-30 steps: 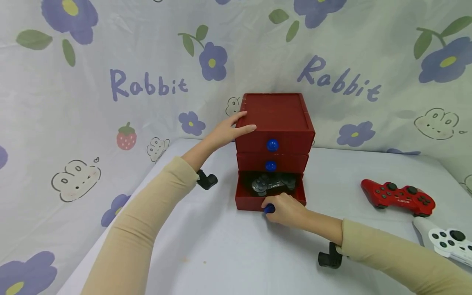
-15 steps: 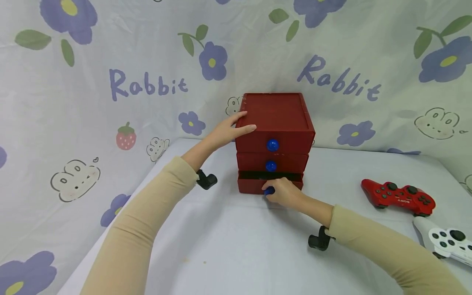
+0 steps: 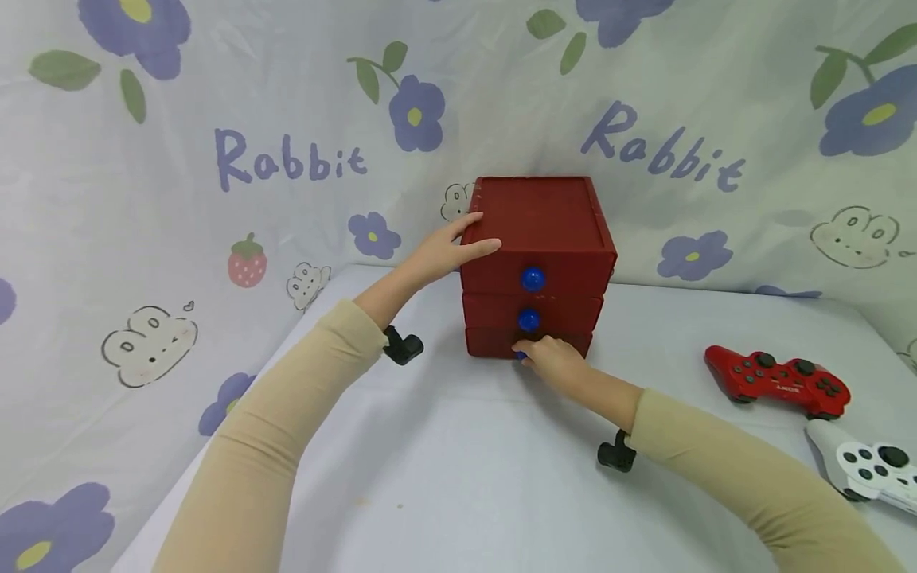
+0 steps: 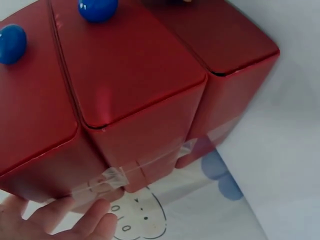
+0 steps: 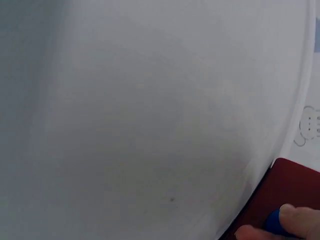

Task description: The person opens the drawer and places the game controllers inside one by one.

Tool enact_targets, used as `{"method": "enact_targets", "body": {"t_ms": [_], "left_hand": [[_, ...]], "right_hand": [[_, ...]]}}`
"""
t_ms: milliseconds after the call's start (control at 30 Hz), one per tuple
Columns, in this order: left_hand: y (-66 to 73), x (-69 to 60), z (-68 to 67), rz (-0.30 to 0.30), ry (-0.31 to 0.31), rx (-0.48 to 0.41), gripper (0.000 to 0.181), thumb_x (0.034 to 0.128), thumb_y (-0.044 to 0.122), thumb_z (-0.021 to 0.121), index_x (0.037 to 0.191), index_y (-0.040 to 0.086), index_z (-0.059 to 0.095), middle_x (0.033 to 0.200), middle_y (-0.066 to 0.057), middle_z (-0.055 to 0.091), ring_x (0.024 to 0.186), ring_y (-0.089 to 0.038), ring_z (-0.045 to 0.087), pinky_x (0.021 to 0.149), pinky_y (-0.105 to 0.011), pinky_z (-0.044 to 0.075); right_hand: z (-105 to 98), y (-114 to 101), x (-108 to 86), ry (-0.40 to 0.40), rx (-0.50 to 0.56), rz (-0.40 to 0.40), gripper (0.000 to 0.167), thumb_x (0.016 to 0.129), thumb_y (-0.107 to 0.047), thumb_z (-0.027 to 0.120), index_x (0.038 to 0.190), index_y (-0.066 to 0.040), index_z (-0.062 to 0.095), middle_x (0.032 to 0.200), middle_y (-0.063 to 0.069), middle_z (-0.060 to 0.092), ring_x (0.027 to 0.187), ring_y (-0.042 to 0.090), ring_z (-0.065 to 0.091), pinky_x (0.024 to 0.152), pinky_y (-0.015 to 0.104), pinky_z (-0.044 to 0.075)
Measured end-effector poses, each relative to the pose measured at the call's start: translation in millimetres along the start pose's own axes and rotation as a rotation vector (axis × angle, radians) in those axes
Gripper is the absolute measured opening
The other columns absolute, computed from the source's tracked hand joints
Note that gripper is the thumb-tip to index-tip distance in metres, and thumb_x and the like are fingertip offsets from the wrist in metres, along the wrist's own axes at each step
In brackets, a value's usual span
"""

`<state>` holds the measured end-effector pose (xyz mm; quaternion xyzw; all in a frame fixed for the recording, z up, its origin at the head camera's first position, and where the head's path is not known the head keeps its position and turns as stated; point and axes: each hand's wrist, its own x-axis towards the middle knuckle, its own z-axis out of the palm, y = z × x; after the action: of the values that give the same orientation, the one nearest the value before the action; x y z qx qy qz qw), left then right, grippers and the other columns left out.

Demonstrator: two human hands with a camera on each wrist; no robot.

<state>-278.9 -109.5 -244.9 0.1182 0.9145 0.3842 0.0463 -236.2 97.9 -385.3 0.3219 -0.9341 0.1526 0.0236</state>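
A red cabinet (image 3: 537,211) of three stacked drawers stands at the back middle of the table, each drawer with a round blue knob. My right hand (image 3: 557,364) pinches the blue knob (image 5: 274,223) of the bottom drawer (image 3: 489,342), whose front is flush or nearly flush with the drawers above. My left hand (image 3: 442,253) rests on the cabinet's left side and top edge, fingers spread. In the left wrist view, its fingers (image 4: 92,220) lie along the cabinet's side. Whatever lies inside the bottom drawer is hidden.
To the right on the white table (image 3: 430,461) lie a red game controller (image 3: 777,382) and a white game controller (image 3: 870,465), the latter cut by the frame edge. Behind the cabinet hangs a cloth (image 3: 301,207) printed with flowers and rabbits.
The bottom drawer has slid back into the cabinet, pushed by my right hand on its knob, and the black game controller inside is out of sight. My left hand has stayed in place.
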Motion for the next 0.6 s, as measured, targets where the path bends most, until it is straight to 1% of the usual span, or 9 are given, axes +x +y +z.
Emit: {"method": "enact_targets", "body": {"t_ms": [67, 100, 200, 267, 333, 400, 467, 533, 600], "left_hand": [[0.8, -0.1, -0.1, 0.000, -0.001, 0.007, 0.076, 0.0813, 0.060, 0.054, 0.145, 0.032, 0.023, 0.152, 0.001, 0.019, 0.137, -0.025, 0.022, 0.104, -0.052, 0.029], [1.2, 0.0, -0.1, 0.000, -0.003, 0.009, 0.076, 0.0812, 0.060, 0.053, 0.145, 0.032, 0.023, 0.152, 0.001, 0.019, 0.137, -0.025, 0.022, 0.104, -0.052, 0.029], [1.0, 1.0, -0.3, 0.002, -0.002, 0.006, 0.075, 0.0820, 0.059, 0.053, 0.145, 0.032, 0.023, 0.152, 0.000, 0.019, 0.137, -0.025, 0.022, 0.104, -0.052, 0.029], [0.5, 1.4, -0.5, -0.001, -0.002, -0.004, 0.075, 0.0822, 0.059, 0.053, 0.145, 0.032, 0.022, 0.152, 0.000, 0.019, 0.137, -0.025, 0.022, 0.104, -0.052, 0.029], [-0.1, 1.7, -0.5, -0.004, -0.001, -0.014, 0.075, 0.0823, 0.058, 0.054, 0.145, 0.032, 0.022, 0.152, 0.000, 0.019, 0.137, -0.025, 0.021, 0.104, -0.052, 0.028], [-0.7, 1.5, -0.4, -0.007, 0.001, -0.020, 0.075, 0.0819, 0.059, 0.054, 0.145, 0.032, 0.022, 0.152, 0.000, 0.019, 0.138, -0.025, 0.021, 0.104, -0.052, 0.028], [-1.0, 1.0, 0.0, -0.006, 0.003, -0.024, 0.076, 0.0819, 0.059, 0.054, 0.145, 0.032, 0.022, 0.152, 0.000, 0.019, 0.138, -0.025, 0.020, 0.104, -0.053, 0.027], [-1.6, 0.8, 0.4, -0.003, 0.005, -0.028, 0.076, 0.0818, 0.059, 0.054, 0.145, 0.032, 0.022, 0.152, 0.000, 0.019, 0.138, -0.025, 0.020, 0.104, -0.053, 0.027], [-2.6, 0.6, 0.8, 0.001, 0.005, -0.034, 0.075, 0.0819, 0.059, 0.054, 0.145, 0.032, 0.023, 0.152, 0.000, 0.019, 0.138, -0.025, 0.020, 0.104, -0.054, 0.027]], "right_hand": [[-1, 2, -0.1, 0.015, 0.005, 0.000, 0.027, 0.085, -0.010, 0.063, 0.112, -0.007, 0.064, 0.091, 0.009, 0.070, 0.080, 0.020, 0.067, 0.070, 0.029, 0.054], [-1, 2, -0.2, 0.022, -0.011, -0.002, 0.027, 0.085, -0.012, 0.063, 0.112, -0.008, 0.065, 0.088, 0.008, 0.070, 0.078, 0.019, 0.067, 0.068, 0.029, 0.054], [-2, 2, -0.4, 0.038, -0.126, -0.019, 0.028, 0.085, -0.017, 0.064, 0.113, -0.013, 0.066, 0.074, 0.003, 0.068, 0.068, 0.017, 0.065, 0.060, 0.029, 0.054], [-5, -1, -1.3, 0.041, -0.202, -0.029, 0.029, 0.085, -0.021, 0.064, 0.114, -0.016, 0.066, 0.064, 0.001, 0.064, 0.062, 0.015, 0.061, 0.054, 0.028, 0.052], [-11, -6, -2.6, 0.039, -0.213, -0.035, 0.032, 0.084, -0.023, 0.065, 0.115, -0.018, 0.065, 0.057, -0.001, 0.059, 0.055, 0.013, 0.056, 0.050, 0.026, 0.050], [-18, -11, -4.1, 0.041, -0.150, -0.036, 0.034, 0.083, -0.023, 0.067, 0.116, -0.019, 0.065, 0.054, -0.002, 0.056, 0.049, 0.011, 0.051, 0.045, 0.023, 0.046], [-27, -17, -5.2, 0.051, -0.052, -0.040, 0.036, 0.082, -0.022, 0.068, 0.117, -0.018, 0.064, 0.055, -0.003, 0.055, 0.045, 0.009, 0.047, 0.043, 0.019, 0.042], [-35, -20, -5.7, 0.073, 0.016, -0.050, 0.037, 0.081, -0.021, 0.069, 0.118, -0.016, 0.064, 0.057, -0.002, 0.057, 0.044, 0.007, 0.045, 0.041, 0.016, 0.038], [-43, -21, -5.4, 0.095, 0.065, -0.048, 0.037, 0.081, -0.020, 0.070, 0.117, -0.014, 0.064, 0.061, 0.000, 0.060, 0.045, 0.006, 0.046, 0.041, 0.016, 0.038]]}}
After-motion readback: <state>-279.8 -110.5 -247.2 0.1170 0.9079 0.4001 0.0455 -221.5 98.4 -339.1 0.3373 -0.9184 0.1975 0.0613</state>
